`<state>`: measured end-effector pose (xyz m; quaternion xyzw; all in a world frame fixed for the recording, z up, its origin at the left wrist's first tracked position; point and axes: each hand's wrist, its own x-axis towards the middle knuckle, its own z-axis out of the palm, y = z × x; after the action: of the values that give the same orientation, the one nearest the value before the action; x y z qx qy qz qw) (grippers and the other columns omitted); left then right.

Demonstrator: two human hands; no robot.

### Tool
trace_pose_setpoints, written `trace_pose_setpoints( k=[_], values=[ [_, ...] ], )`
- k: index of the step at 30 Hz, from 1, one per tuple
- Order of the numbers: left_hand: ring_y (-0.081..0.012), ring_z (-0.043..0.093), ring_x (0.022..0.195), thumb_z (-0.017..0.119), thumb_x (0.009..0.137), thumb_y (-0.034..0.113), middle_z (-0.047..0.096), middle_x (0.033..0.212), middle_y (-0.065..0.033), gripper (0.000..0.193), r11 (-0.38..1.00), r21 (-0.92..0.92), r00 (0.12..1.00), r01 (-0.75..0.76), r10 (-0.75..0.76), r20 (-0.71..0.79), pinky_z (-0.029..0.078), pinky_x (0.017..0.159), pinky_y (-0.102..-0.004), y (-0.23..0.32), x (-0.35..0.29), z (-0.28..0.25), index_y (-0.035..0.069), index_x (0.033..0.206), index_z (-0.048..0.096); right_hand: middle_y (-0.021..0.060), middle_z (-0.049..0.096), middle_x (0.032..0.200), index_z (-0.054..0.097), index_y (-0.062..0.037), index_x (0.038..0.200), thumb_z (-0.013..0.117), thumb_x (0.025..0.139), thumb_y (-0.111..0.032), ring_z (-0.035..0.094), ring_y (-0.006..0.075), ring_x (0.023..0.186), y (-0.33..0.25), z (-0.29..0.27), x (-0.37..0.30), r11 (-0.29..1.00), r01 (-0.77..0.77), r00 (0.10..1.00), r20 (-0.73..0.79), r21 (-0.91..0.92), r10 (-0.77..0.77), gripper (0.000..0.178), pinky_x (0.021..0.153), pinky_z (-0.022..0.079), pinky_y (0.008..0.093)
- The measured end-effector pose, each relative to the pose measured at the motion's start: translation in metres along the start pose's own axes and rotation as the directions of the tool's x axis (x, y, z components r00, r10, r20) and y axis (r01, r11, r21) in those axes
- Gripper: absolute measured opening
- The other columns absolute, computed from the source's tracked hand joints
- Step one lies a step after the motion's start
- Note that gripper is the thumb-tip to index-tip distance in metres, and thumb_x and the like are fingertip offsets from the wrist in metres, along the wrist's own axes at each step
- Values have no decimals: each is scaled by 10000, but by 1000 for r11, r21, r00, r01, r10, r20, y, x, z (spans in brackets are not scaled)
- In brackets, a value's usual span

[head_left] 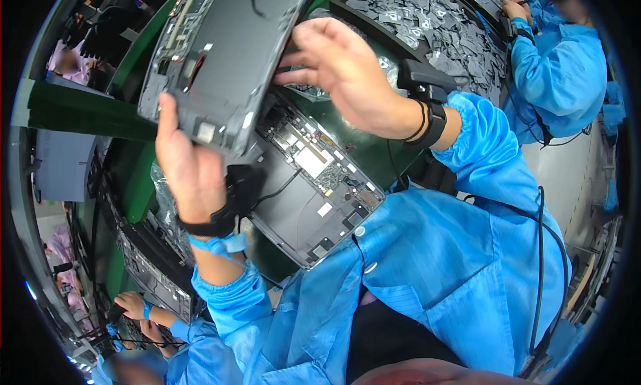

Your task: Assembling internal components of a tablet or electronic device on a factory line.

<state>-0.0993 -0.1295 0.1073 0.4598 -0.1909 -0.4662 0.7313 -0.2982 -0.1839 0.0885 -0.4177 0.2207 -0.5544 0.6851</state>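
My left hand [190, 174] grips the near corner of a dark grey open laptop chassis [230, 71], its thumb along the left side. This chassis is held up and tilted above the bench, with circuit parts along its left edge. My right hand [340, 68] is at the chassis's right edge, its fingertips partly hidden behind it. Below, close to my body, lies a second open laptop chassis [287, 211] with an exposed circuit board [330, 178] and a short black cable [280, 188]. The raised chassis covers its far end.
A black tray [364, 21] at the far right holds many small dark pieces. More laptop chassis [150, 268] lie at the left on the green bench [137, 201], beside clear plastic bags. Co-workers in blue sit at the lower left and upper right. A black cable [541, 271] hangs at my right.
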Motion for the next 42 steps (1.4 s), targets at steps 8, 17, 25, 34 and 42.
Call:
trace_pose_setpoints(
  k=[8, 17, 25, 34, 42],
  values=[
    [-159, 674, 722, 571, 969, 432, 692, 884, -68, 411, 914, 164, 929, 370, -366, -56, 572, 661, -296, 51, -6, -72, 51, 1111, 632, 110, 696, 899, 687, -17, 956, 655, 817, -104, 677, 266, 816, 14, -119, 17, 201, 434, 879, 461, -878, 119, 167, 730, 532, 361],
    [-116, 600, 1015, 591, 969, 350, 631, 1178, -70, 532, 638, 760, 664, 128, -624, 412, 476, 923, -270, 48, 44, -91, -47, 1311, 496, 120, 624, 815, 674, -36, 869, 694, 789, -110, 621, 318, 822, 55, -126, 17, 118, 510, 847, 522, -852, 105, 110, 722, 509, 412],
    [-115, 558, 729, 597, 964, 281, 634, 789, -86, 327, 391, 795, 736, -464, -329, 591, 466, 689, -280, 20, 42, -32, -37, 1035, 630, 125, 611, 837, 643, -31, 856, 698, 775, -52, 614, 316, 802, 59, -120, 20, 105, 452, 872, 463, -886, 161, 101, 706, 507, 402],
    [-302, 570, 1049, 779, 701, 228, 604, 1112, -129, 468, -345, 440, 463, -829, 15, 886, 468, 877, -420, 4, -11, -25, 10, 1091, 639, 148, 599, 825, 629, -14, 856, 668, 798, -48, 616, 341, 797, 58, -105, 23, -34, 480, 859, 462, -876, 223, 78, 701, 506, 405],
    [-295, 669, 941, 606, 758, 87, 680, 1035, -191, 365, -707, 215, 290, -674, 15, 957, 546, 809, -357, -14, -13, -33, -71, 1085, 653, 99, 701, 841, 681, 15, 983, 678, 853, -39, 670, 173, 732, 28, -65, 28, 369, 239, 954, 289, -898, 85, 141, 677, 537, 271]
  ],
)
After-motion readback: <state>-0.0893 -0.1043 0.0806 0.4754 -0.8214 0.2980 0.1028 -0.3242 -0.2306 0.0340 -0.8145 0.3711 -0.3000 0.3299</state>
